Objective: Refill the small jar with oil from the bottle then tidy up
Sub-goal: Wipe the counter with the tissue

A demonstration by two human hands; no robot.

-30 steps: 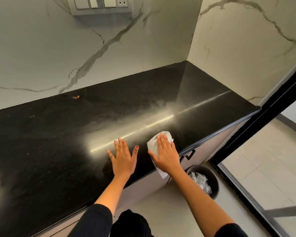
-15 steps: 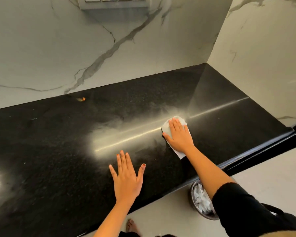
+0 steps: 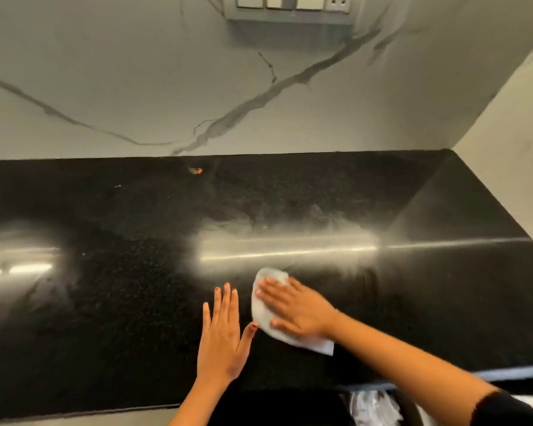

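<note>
A white paper towel (image 3: 263, 309) lies flat on the black stone counter (image 3: 428, 287), near its front edge. My right hand (image 3: 296, 309) presses on the towel with straight fingers pointing left. My left hand (image 3: 223, 336) rests flat on the counter just left of the towel, fingers spread and pointing away from me. A hazy smear (image 3: 274, 238) shows on the counter behind the towel. No jar or oil bottle is in view.
A marble wall runs behind the counter with a switch panel (image 3: 293, 4) at the top. A second wall closes the right end. A small orange scrap (image 3: 196, 170) lies near the back wall. A bin with crumpled paper (image 3: 373, 407) stands below the counter's front edge.
My right hand has slid the towel left and back toward the front edge, close to my left hand. The view has swung to face the back wall squarely.
</note>
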